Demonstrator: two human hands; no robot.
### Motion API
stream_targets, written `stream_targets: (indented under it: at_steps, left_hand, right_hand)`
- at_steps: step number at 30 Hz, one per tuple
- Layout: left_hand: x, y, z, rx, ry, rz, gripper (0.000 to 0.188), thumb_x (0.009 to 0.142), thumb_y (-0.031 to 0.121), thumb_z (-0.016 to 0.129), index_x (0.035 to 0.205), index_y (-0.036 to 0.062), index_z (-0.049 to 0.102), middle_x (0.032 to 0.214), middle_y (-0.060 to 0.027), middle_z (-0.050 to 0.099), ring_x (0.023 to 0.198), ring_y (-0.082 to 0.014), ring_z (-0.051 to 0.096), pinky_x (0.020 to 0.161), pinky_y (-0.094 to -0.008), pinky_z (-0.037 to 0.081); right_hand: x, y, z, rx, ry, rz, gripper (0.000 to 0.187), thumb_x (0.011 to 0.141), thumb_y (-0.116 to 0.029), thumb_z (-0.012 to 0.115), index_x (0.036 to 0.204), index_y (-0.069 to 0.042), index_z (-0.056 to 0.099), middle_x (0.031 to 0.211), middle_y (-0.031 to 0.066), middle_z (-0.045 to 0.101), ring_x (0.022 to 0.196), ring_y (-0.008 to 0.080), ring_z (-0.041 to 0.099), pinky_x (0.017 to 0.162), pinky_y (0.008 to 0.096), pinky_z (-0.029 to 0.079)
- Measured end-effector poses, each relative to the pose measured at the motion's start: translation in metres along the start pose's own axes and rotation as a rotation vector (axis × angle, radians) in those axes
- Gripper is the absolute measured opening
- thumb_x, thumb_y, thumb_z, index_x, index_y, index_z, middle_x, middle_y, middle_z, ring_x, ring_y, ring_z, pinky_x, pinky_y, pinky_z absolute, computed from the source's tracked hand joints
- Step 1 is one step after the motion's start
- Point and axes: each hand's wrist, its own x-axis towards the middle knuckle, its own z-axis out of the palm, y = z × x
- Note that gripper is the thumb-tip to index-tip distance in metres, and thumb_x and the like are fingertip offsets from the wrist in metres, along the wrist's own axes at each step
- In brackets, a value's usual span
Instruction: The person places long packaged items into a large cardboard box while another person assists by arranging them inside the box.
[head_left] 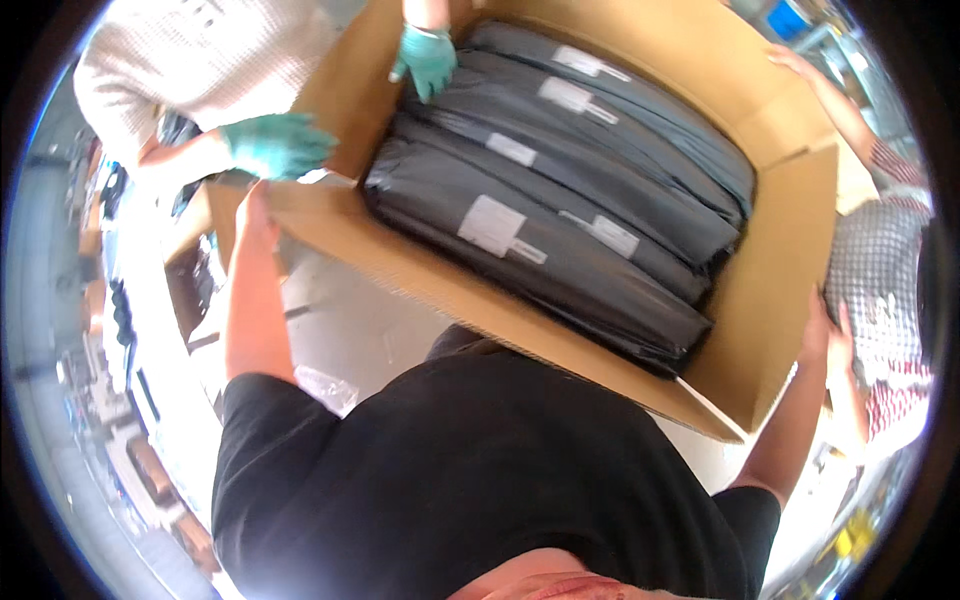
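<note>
A: Head view: big open cardboard box (770,300) held up in front of the wearer, tilted. Packed with dark grey plastic-wrapped bundles (560,215), each with a white label (490,225).

B: Wearer's hands?

A: Left hand (255,215) is on the box's left corner, mostly behind the flap edge. Can't tell how the fingers curl. Right hand (818,335) lies flat against the outside of the right wall, fingers extended, pressing, not wrapped around anything.

B: Others in frame?

A: Person in a white knit top (190,60), upper left, wearing teal gloves. One gloved hand (278,145) grips the left flap, the other (428,60) rests on the top bundle inside the box. Another person on the right in a checked garment (880,270), one hand (800,65) on the far right corner; body cut off by the rim.

B: Below the box?

A: Hidden by the wearer's black shirt (480,480). Background left is overexposed, shelving barely readable.
</note>
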Motion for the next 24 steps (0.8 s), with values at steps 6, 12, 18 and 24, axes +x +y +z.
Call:
stream_targets:
  at_steps: [6, 12, 18, 24]
  left_hand:
    - [0.096, 0.058, -0.054, 1.386, -0.06, 0.673, 0.06, 0.089, 0.028, 0.062, 0.14, 0.0042, 0.043, 0.125, -0.0155, 0.06, 0.114, -0.0248, 0.057, 0.097, -0.0332, 0.041]
    - [0.03, 0.074, 0.105, 1.178, -0.488, 0.333, 0.065, 0.083, 0.022, 0.066, 0.14, 0.0031, 0.043, 0.107, -0.0076, 0.061, 0.093, -0.0151, 0.056, 0.078, -0.0317, 0.046]
    - [-0.084, -0.015, 0.2, 1.344, -1.056, -0.036, 0.058, 0.086, 0.024, 0.067, 0.136, 0.0034, 0.044, 0.122, -0.0095, 0.055, 0.1, -0.0216, 0.057, 0.084, -0.0364, 0.048]
    - [-0.077, -0.123, 0.227, 1.838, -1.522, 0.808, 0.036, 0.093, 0.024, 0.047, 0.119, 0.001, 0.055, 0.124, -0.0197, 0.055, 0.118, -0.0383, 0.052, 0.097, -0.0457, 0.046]
  right_hand:
    - [0.01, 0.037, 0.075, -0.554, -0.007, -0.321, 0.058, 0.099, -0.035, 0.055, 0.143, -0.001, 0.038, 0.134, 0.0098, 0.055, 0.119, 0.021, 0.053, 0.099, 0.0371, 0.043]
    - [0.063, 0.083, 0.101, -0.956, -0.245, -0.075, 0.068, 0.101, -0.05, 0.029, 0.15, -0.007, 0.009, 0.153, 0.0174, 0.014, 0.14, 0.0275, 0.018, 0.117, 0.044, 0.018]
    - [0.092, 0.186, 0.205, -1.986, 0.075, -0.218, 0.087, 0.097, -0.06, 0.036, 0.155, -0.009, -0.005, 0.161, 0.0184, -0.006, 0.149, 0.036, -0.005, 0.121, 0.0471, 0.006]
    - [0.135, 0.265, 0.182, -2.139, 0.178, -0.419, 0.087, 0.094, -0.061, 0.04, 0.156, -0.012, 0.005, 0.162, 0.0171, -0.001, 0.149, 0.0373, -0.001, 0.12, 0.0506, 0.005]
